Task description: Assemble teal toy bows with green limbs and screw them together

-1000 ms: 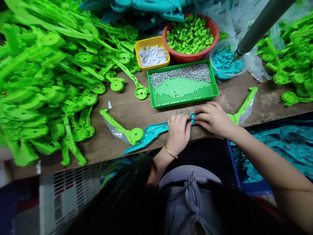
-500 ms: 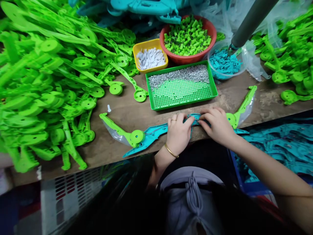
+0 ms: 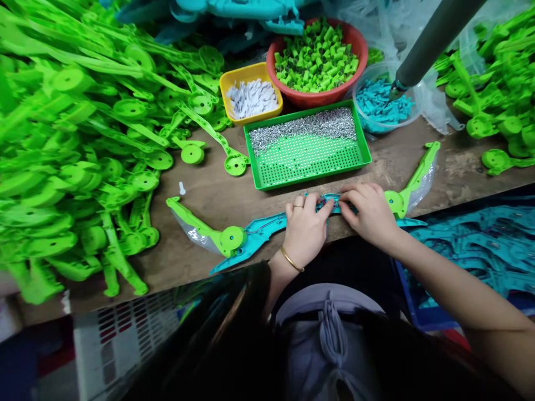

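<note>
A blue plastic toy bow half-shell [image 3: 264, 234] lies across the front of the workbench, its inner side up, with thin wires along it. A green limb [image 3: 204, 228] with a clear plastic piece joins its left end; another green limb [image 3: 420, 175] joins its right end. My left hand [image 3: 307, 223] is closed over the shell's middle, thumb pointing right. Beside it my right hand [image 3: 370, 214] is closed, fingertips pinched at the wired centre. My fingers hide what lies in the pinch.
Green limbs [image 3: 54, 150] are heaped at left, more [image 3: 501, 106] at right. Beyond my hands stand a green screw tray [image 3: 309, 181], yellow tub [image 3: 225, 83], red bowl [image 3: 305, 100] and clear bowl [image 3: 359, 106]. A dark hanging tool [image 3: 434, 44] slants above. A blue crate [image 3: 434, 320] is lower right.
My hands stay at the bow's centre; my left fingers and thumb have shifted slightly, and more of the wired middle shows. The whole view has moved a little.
</note>
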Tool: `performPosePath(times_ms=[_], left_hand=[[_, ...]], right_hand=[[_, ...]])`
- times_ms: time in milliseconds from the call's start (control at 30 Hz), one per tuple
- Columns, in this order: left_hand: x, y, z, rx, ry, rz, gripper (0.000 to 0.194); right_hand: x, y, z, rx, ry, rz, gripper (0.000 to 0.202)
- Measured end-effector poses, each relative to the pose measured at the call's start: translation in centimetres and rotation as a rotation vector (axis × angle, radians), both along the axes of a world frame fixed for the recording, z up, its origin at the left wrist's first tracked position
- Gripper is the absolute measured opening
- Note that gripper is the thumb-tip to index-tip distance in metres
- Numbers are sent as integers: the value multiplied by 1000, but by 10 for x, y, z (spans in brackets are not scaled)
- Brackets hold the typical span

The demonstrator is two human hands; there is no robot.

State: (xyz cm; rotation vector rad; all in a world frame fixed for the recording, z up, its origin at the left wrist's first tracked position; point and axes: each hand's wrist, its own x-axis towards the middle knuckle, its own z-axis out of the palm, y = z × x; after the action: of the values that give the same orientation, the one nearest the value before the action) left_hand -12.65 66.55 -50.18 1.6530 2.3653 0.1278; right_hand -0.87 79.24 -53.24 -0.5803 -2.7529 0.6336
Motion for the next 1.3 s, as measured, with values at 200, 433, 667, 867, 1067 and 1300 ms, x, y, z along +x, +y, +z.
performPosePath(times_ms=[200, 433, 667, 867, 1067, 1300], left_hand=[[0, 2, 2, -48, 10, -26, 36], [-4, -1, -1, -20, -28, -18, 34], [-4, -4, 1, 130, -150, 67, 36], [0, 2, -4, 151, -117, 109, 31], [-5, 4, -11, 207, -168, 180, 24], [-3, 1, -18, 261, -83, 111, 25]], right_hand=[[-8, 0, 8, 46, -180, -3, 17], [-4, -1, 10, 4, -206, -15, 18], [18, 8, 6, -206, -39, -100, 18], [26, 2, 8, -14, -35, -79, 14], [36, -6, 1, 215, 125, -23, 12], [47, -4, 9, 244, 72, 86, 16]])
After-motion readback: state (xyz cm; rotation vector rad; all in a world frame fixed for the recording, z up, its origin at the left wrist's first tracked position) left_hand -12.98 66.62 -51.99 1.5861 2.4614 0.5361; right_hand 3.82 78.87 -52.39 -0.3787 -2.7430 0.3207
